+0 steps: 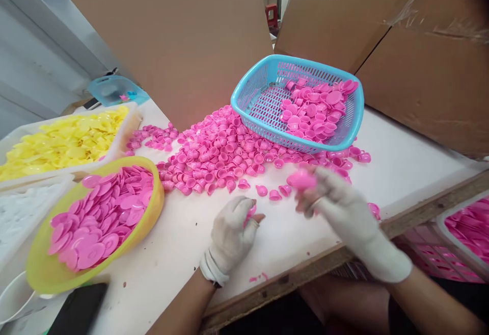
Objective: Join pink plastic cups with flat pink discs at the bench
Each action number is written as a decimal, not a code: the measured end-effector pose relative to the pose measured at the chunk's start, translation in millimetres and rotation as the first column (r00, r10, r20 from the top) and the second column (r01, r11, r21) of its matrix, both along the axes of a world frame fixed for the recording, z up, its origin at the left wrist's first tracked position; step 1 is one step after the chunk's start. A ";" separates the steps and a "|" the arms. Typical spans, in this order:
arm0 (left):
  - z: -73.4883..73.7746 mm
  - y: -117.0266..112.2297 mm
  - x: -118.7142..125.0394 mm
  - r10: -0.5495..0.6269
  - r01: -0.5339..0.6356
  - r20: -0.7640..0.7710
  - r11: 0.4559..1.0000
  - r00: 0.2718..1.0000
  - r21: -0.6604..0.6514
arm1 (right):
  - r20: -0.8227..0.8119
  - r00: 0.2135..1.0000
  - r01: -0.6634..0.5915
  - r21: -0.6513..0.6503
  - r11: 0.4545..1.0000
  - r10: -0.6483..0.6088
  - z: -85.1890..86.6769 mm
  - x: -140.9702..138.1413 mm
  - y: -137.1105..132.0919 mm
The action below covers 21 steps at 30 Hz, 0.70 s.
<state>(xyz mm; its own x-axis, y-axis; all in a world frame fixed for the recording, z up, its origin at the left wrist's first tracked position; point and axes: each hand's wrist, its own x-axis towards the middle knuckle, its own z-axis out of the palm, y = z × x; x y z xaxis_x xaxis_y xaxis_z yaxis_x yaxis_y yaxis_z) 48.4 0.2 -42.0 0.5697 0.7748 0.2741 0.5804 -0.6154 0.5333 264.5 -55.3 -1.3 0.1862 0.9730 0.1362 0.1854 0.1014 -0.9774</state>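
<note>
In the head view, the left hand (233,227) curled round a small pink piece (250,212) over the white table (168,258); the right hand (340,203) pinched a blurred pink item (301,179), perhaps a cup, near the pink cups (225,154) and blue basket (357,116).

Black phone (79,308), yellow pieces (71,138), brown carton (428,77)
Phone at eight o'clock, pieces at nine, carton at two.

Pink piece (302,179), blurred, held, second pink piece (250,211), mostly hidden, to its left
</note>
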 end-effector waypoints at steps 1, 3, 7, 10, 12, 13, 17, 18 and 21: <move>-1.5 5.3 -1.8 0.049 -0.047 -0.073 0.998 0.996 0.038 | -0.156 0.987 0.055 0.031 0.998 -0.050 14.1 5.3 7.1; -4.4 13.3 -2.9 0.105 -0.084 -0.221 0.991 0.970 0.102 | -0.303 0.947 0.130 0.055 0.990 -0.108 32.7 11.1 18.4; -6.4 17.6 1.6 0.129 -0.080 -0.391 0.987 0.911 0.139 | 0.034 0.999 -0.016 -0.205 0.979 0.024 14.8 -1.8 29.7; -6.0 14.2 4.7 0.126 -0.089 -0.334 0.988 0.934 0.124 | 0.503 0.851 0.009 -0.296 0.955 0.148 -21.6 -21.0 35.3; -5.4 10.4 4.8 0.109 -0.094 -0.220 0.993 0.969 0.078 | 0.724 0.673 0.059 -0.255 0.965 0.150 -38.9 -30.6 37.3; -4.6 8.2 4.5 0.106 -0.102 -0.149 0.994 0.983 0.031 | 0.789 0.596 0.072 -0.236 0.969 0.148 -44.5 -33.6 36.7; 2.4 -0.8 3.4 0.201 -0.119 0.179 0.914 0.963 -0.387 | 0.868 0.471 0.025 -0.194 0.981 0.159 -55.4 -34.4 16.6; 4.6 -2.5 3.4 0.238 -0.082 0.240 0.850 0.941 -0.521 | 0.871 0.461 -0.012 -0.187 0.982 0.172 -57.2 -32.7 8.2; 10.2 -5.9 5.3 0.321 0.058 0.322 0.622 0.890 -0.781 | 0.857 0.457 -0.122 -0.204 0.971 0.238 -59.0 -25.7 -15.5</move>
